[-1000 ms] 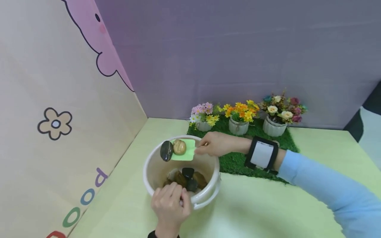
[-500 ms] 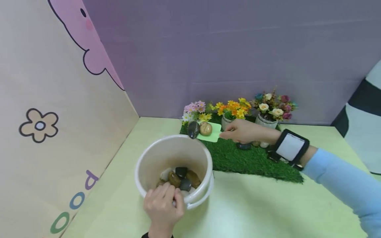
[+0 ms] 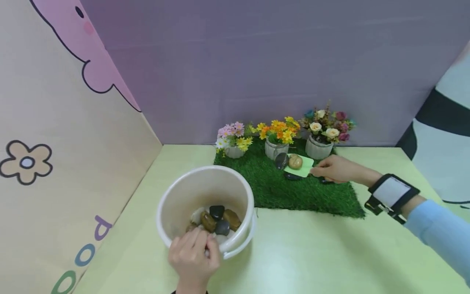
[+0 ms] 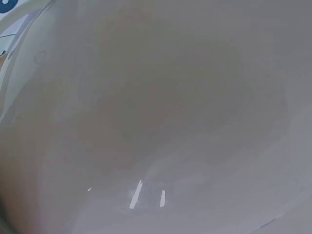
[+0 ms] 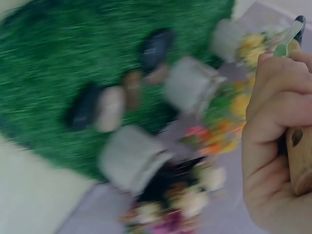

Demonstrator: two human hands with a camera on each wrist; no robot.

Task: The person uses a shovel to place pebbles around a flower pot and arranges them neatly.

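Note:
My right hand grips the wooden handle of a small green shovel. On its blade sit a tan stone and, at the front edge, a dark striped stone. The loaded shovel is over the back part of an artificial grass mat. At the near rim of a white bucket, my left hand holds on with curled fingers. Several brown, black and pale stones lie at the bucket's bottom. Only the bucket's smooth wall fills most of the left wrist view.
Along the mat's back edge stand three pale pots: pink and yellow flowers, orange flowers and mixed roses. Several stones lie before them on the grass, among them a dark one and a pale one. A purple wall rises behind.
The shovel with its two stones has moved right, from above the bucket to over the grass mat. My left hand has stayed at the bucket's rim. The head view has turned right.

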